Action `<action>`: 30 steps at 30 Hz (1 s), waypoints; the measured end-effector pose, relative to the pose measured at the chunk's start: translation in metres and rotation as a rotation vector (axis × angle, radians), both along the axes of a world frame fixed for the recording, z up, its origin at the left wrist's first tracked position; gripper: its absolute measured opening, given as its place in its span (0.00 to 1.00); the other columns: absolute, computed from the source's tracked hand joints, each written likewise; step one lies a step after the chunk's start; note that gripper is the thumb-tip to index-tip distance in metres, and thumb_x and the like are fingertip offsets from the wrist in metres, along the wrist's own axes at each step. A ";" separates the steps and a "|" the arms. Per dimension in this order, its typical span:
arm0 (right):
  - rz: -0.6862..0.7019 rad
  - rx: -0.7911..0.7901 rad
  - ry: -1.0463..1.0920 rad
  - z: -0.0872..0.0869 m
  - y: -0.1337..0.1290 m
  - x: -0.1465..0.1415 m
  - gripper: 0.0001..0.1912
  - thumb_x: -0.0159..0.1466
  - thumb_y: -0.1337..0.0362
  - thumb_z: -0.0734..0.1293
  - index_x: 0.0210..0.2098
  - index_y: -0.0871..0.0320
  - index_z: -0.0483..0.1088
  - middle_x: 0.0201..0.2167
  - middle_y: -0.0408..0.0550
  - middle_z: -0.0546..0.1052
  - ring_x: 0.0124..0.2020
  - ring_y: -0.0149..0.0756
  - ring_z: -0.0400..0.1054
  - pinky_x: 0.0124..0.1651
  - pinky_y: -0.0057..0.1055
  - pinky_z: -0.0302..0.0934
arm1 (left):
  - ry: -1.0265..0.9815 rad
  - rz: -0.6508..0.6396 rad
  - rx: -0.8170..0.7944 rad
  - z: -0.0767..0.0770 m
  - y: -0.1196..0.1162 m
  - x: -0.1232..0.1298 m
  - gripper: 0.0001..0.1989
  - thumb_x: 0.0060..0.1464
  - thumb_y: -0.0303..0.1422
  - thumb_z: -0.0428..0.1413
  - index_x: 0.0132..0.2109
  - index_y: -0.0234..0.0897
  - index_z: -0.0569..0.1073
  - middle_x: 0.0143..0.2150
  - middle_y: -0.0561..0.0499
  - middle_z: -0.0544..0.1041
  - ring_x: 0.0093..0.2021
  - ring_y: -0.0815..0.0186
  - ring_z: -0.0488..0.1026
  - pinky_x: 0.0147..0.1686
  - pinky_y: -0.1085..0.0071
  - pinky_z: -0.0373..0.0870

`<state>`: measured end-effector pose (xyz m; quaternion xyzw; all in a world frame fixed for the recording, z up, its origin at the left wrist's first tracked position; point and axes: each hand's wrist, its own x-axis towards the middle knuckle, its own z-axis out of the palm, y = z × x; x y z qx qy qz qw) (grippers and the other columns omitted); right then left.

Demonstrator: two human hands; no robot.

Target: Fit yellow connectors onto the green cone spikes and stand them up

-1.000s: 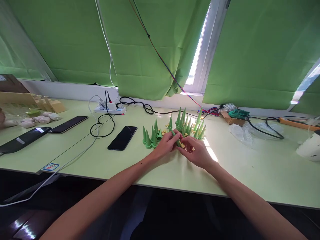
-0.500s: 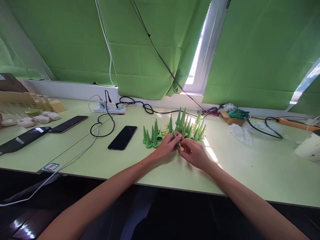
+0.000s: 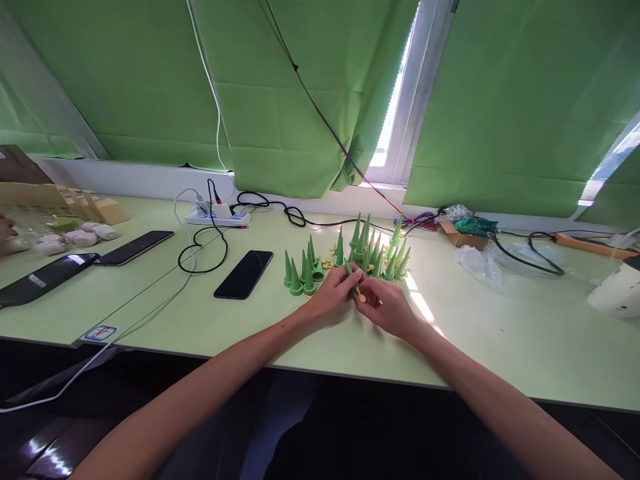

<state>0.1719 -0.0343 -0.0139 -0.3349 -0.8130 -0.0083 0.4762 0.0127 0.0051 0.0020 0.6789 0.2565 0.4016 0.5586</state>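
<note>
My left hand [image 3: 331,295] is closed around a green pointed cone [image 3: 349,267], whose tip shows above the fingers. A small yellow piece [image 3: 361,297] sits at the cone's lower end. Against it my right hand [image 3: 391,307] is closed, its fingertips pinching the yellow piece; part of the grip is hidden. Several similar green cones [image 3: 295,279] stand upright left of my hands, and more green cones [image 3: 359,243] are grouped just behind them. Small yellow pieces [image 3: 328,264] lie among the cones.
A black phone [image 3: 243,275] lies to the left, with two more dark devices [image 3: 135,248] beyond. Behind are a power strip [image 3: 240,220] and black cables [image 3: 295,217]. At right are clear plastic bags [image 3: 480,267], a small cardboard box [image 3: 463,237] and a white object [image 3: 617,290].
The view has shifted very slightly. Both hands keep the same hold on the cone and yellow piece, with hardly any visible finger movement.
</note>
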 end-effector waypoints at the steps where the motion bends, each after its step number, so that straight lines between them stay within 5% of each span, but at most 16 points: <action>1: 0.002 -0.010 -0.001 0.000 0.000 0.000 0.06 0.61 0.71 0.64 0.31 0.55 0.62 0.21 0.38 0.65 0.20 0.27 0.57 0.24 0.25 0.55 | -0.002 0.001 0.000 0.000 0.000 0.000 0.15 0.62 0.43 0.52 0.34 0.34 0.67 0.27 0.55 0.65 0.25 0.73 0.59 0.26 0.75 0.56; 11: -0.023 -0.129 -0.031 0.000 0.001 0.002 0.03 0.62 0.68 0.64 0.32 0.55 0.64 0.23 0.40 0.67 0.21 0.28 0.58 0.26 0.27 0.56 | 0.055 0.079 0.101 -0.001 -0.003 0.001 0.16 0.63 0.44 0.49 0.35 0.35 0.68 0.29 0.53 0.69 0.31 0.69 0.67 0.32 0.73 0.64; 20: -0.119 -0.155 0.015 0.004 0.000 -0.002 0.07 0.61 0.66 0.66 0.39 0.57 0.66 0.24 0.39 0.70 0.21 0.27 0.60 0.26 0.26 0.55 | 0.168 0.216 0.437 0.005 -0.008 -0.003 0.15 0.67 0.39 0.46 0.50 0.37 0.73 0.43 0.46 0.74 0.42 0.64 0.72 0.45 0.66 0.68; 30: -0.095 -0.059 -0.055 -0.007 0.010 -0.003 0.11 0.59 0.70 0.62 0.25 0.54 0.54 0.20 0.39 0.65 0.20 0.28 0.54 0.24 0.27 0.49 | 0.215 0.141 0.574 0.005 -0.015 -0.004 0.18 0.68 0.38 0.44 0.57 0.41 0.72 0.50 0.44 0.72 0.47 0.61 0.72 0.51 0.63 0.67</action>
